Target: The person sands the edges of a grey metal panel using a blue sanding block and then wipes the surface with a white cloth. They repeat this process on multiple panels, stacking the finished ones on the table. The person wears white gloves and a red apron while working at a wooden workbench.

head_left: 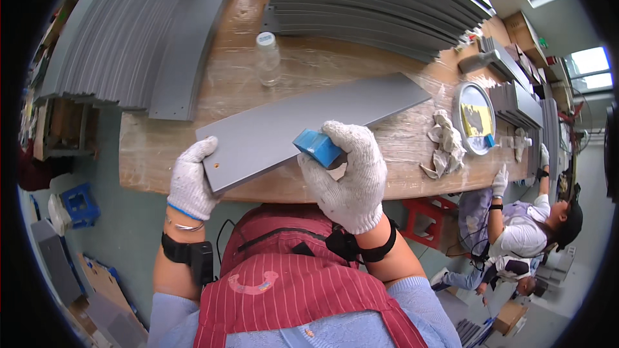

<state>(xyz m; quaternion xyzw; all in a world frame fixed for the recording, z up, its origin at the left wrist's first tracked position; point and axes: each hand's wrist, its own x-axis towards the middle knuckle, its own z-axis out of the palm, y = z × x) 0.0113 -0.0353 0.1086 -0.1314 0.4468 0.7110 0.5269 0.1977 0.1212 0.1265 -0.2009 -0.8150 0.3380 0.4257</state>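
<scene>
A long grey panel (303, 119) lies slantwise across the table before me, its near left end reaching toward the table's front edge. My gloved left hand (193, 177) grips that end, thumb on the top face and the other fingers hidden at the edge. Above the panel's front edge, my gloved right hand (351, 174) pinches a small blue block (317, 147), possibly a sponge, between thumb and fingers. A small hole shows in the panel near my left thumb.
Stacks of grey panels (122, 32) stand at the left and the back (361, 6). A clear bottle (267, 61) stands behind the panel. Right of it lie crumpled cloths (445, 145) and a round tub lid (459, 109) with a yellow pad. Two other people (522, 229) are at the far right.
</scene>
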